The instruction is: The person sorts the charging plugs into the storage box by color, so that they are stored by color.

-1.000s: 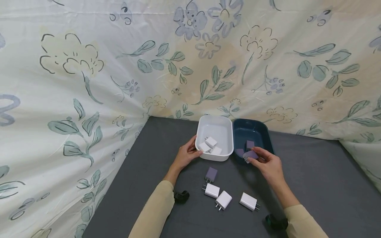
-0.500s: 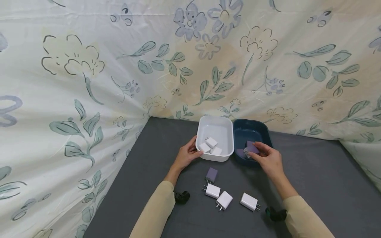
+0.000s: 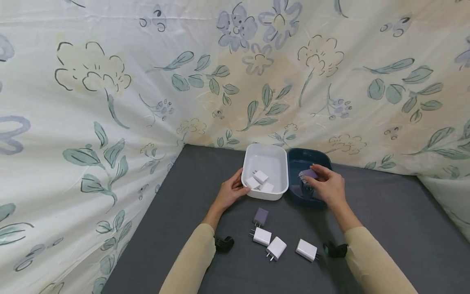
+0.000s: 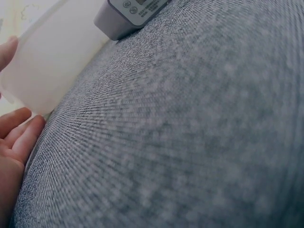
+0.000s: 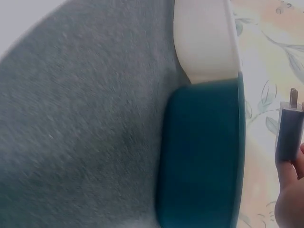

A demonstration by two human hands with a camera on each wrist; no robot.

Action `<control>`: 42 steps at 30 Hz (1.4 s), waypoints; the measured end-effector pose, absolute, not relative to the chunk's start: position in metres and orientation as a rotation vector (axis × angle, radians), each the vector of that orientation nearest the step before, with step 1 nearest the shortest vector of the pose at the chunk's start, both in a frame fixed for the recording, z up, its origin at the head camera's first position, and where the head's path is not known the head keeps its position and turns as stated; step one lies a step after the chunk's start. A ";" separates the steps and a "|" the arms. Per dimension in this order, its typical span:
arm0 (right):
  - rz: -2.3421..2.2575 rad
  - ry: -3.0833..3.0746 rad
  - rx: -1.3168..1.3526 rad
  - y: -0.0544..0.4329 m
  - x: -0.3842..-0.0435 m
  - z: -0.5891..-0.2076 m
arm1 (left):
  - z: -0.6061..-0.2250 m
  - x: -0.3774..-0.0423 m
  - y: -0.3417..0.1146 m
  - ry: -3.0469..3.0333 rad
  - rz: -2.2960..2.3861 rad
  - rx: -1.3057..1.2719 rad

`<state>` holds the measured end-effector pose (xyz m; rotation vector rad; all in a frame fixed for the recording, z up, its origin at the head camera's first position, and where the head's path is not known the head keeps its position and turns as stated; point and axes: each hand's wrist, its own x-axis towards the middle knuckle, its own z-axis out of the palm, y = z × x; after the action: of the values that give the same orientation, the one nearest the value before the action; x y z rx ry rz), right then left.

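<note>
My left hand holds the near left corner of a white bin, thumb at the front and fingers along the side. In the left wrist view its fingers lie against the bin's wall. Several white plug chargers are inside. Above the dark blue bin, my right hand pinches a purple plug charger between thumb and fingertips, prongs pointing left. The right wrist view shows this charger above the rim. Other purple chargers lie lower in the blue bin, partly hidden by my hand.
On the grey tabletop, in front of the bins, lie a purple charger and three white ones: a white charger, another white charger and a third white charger. A floral curtain hangs behind the bins.
My right hand has moved the purple charger farther back and slightly left over the blue bin. My left hand stays at the white bin.
</note>
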<state>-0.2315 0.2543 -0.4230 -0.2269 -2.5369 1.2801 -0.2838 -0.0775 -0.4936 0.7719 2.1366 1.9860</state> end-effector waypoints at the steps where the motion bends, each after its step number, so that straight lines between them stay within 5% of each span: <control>1: 1.282 -2.539 -0.228 0.255 -0.234 -0.421 | -0.493 -0.284 -0.078 2.140 1.981 0.772; 15: 1.330 -2.524 -0.482 0.270 -0.254 -0.413 | -0.491 -0.282 -0.079 2.148 1.958 0.763; 42: 1.326 -2.562 -0.446 0.252 -0.271 -0.415 | -0.490 -0.282 -0.078 2.157 1.962 0.759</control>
<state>-0.2713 0.2522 -0.4148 -0.4462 -2.5625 1.3262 -0.2820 -0.0781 -0.4899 0.7589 2.1574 1.9618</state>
